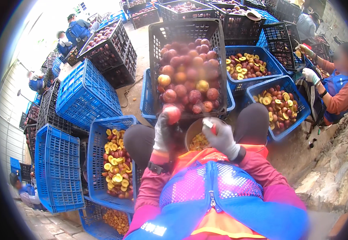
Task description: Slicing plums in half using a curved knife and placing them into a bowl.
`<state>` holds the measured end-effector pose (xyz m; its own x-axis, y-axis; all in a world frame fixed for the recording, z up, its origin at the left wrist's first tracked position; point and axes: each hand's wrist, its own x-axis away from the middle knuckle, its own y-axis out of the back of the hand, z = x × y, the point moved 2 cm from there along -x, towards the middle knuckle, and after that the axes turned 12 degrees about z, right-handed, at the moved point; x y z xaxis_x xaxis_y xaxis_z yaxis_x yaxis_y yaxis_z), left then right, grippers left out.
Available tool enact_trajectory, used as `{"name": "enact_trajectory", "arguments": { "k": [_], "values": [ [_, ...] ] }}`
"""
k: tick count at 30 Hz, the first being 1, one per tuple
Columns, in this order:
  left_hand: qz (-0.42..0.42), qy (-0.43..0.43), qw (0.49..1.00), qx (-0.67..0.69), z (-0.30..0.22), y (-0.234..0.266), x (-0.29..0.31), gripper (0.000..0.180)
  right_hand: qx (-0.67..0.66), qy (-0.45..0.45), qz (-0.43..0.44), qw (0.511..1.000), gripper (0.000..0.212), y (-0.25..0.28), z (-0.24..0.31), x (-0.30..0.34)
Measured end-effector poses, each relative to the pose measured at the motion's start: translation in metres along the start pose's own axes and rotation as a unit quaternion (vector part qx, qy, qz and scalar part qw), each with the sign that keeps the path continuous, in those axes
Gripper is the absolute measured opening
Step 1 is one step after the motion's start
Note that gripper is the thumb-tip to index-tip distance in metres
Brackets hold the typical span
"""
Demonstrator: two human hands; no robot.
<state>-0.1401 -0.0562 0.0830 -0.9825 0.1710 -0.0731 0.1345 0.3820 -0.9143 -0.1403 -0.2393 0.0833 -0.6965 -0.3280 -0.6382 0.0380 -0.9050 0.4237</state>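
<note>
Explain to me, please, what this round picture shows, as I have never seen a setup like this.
There is no machine here, just a person working with two gloved hands. The single picture comes from a wide fisheye camera worn on the head, looking down; that is why edges bend and the corners are dark.

The left hand holds a reddish fruit. The right hand grips a small red-and-white tool; its exact kind is hard to tell. Between the knees is a bowl with cut yellowish pieces.

Straight ahead, a black crate holds whole fruit. To the left, a blue crate holds cut fruit. At the right sits a co-worker.
</note>
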Motion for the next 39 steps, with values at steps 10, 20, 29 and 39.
{"name": "enact_trajectory", "arguments": {
  "k": [10, 20, 29, 39],
  "values": [
    [0.016, 0.043, 0.881, -0.470, 0.030, 0.015, -0.005, 0.042, -0.345, -0.370, 0.103, 0.857, 0.025, -0.021, 0.006, -0.040],
    [-0.048, -0.137, 0.850, -0.507, 0.080, 0.128, -0.022, 0.034, -0.224, -0.399, 0.017, 0.889, 0.032, -0.059, -0.032, -0.003],
    [0.030, 0.164, 0.939, -0.302, 0.037, 0.056, -0.015, 0.036, 0.105, -0.106, 0.059, 0.987, 0.021, -0.064, -0.015, -0.033],
    [0.164, -0.034, 0.786, -0.595, 0.020, 0.051, 0.000, 0.036, -0.267, -0.193, 0.175, 0.928, 0.023, -0.046, -0.031, -0.077]
  ]
}}
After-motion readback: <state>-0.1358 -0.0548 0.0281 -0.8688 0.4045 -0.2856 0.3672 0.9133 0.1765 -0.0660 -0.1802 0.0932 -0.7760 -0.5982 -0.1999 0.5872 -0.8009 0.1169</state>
